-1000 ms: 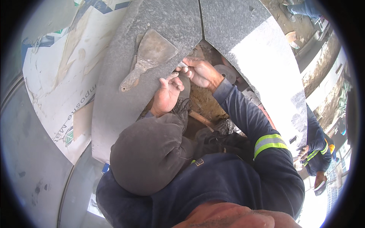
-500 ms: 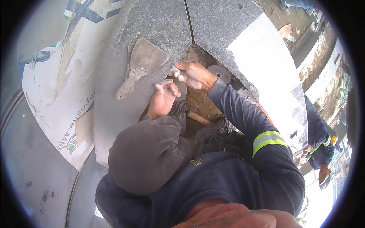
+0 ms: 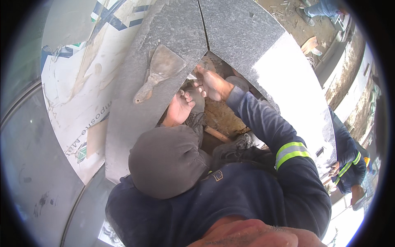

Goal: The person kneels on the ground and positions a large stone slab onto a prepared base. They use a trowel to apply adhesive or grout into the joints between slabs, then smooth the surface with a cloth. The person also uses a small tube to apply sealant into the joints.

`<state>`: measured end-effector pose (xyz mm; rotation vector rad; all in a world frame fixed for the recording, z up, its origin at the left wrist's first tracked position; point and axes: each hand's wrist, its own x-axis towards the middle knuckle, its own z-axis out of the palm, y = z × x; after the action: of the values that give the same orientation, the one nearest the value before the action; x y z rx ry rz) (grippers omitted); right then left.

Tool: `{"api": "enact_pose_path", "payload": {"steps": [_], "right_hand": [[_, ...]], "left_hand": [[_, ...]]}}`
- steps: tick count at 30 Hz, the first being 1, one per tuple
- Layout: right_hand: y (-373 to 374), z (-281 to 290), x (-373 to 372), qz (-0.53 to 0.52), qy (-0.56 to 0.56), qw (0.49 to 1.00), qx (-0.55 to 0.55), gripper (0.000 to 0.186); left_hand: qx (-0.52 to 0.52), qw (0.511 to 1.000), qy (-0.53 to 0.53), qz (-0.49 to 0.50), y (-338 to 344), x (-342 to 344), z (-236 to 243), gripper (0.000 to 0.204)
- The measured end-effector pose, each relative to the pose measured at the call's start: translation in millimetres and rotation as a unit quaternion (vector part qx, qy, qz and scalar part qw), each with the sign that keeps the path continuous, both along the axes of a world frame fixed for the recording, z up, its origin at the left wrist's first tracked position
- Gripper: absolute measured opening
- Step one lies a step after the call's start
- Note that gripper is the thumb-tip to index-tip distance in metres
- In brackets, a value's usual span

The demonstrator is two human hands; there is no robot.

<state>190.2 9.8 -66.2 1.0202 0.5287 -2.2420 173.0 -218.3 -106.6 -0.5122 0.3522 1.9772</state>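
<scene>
My left hand point(image 3: 178, 108) is palm up under the edge of the left grey stone slab point(image 3: 173, 26), fingers loosely curled and apart. Across from it, my right hand point(image 3: 216, 86) reaches into the gap between the slabs, one digit stretched toward the slab edge and the others bent down. I see nothing held in either hand. Between them, a small whitish piece point(image 3: 191, 76) sticks out at the left slab's edge; its kind is unclear. A dusty wide-bladed scraper point(image 3: 166, 62) lies on the left slab, partly over another flat piece.
The right slab point(image 3: 242, 31) meets the left at a narrow joint. Below the gap are dirt, a wooden stick point(image 3: 218, 134) and a round grey disc point(image 3: 238, 83), partly hidden. A printed white sheet point(image 3: 66, 111) lies leftward. A co-worker point(image 3: 349, 162) is at the right; another person's leg point(image 3: 319, 9) shows top right.
My right hand's fingers have loosened from a pinch by the slab edge. My left hand has dropped slightly, away from the edge's top. The view has shifted a little.
</scene>
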Motion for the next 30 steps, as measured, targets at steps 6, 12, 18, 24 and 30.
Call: {"api": "enact_pose_path", "payload": {"steps": [6, 12, 18, 24, 30], "right_hand": [[-9.4, 1.2, -16.0, -0.016, -0.034, 0.999, -0.031, 0.025], [-21.1, 1.5, -17.6, -0.055, -0.036, 0.998, -0.014, 0.025], [-27.8, -1.3, -16.7, -0.091, 0.012, 0.995, -0.025, 0.022], [-27.1, 2.4, -17.6, -0.097, -0.005, 0.995, -0.007, 0.024], [-28.0, 6.3, -19.4, -0.116, -0.031, 0.993, -0.017, 0.020]], "left_hand": [[0.145, 0.979, -0.138, -0.035, 11.6, -27.1, -9.3, 0.033], [0.239, 0.955, -0.170, -0.035, 6.0, -31.5, -12.0, 0.032], [0.275, 0.935, -0.219, -0.035, 6.8, -31.8, -3.9, 0.032], [0.266, 0.936, -0.229, -0.012, 8.1, -30.4, 2.9, 0.031], [0.258, 0.936, -0.241, -0.009, 7.7, -30.4, 6.5, 0.031]]}}
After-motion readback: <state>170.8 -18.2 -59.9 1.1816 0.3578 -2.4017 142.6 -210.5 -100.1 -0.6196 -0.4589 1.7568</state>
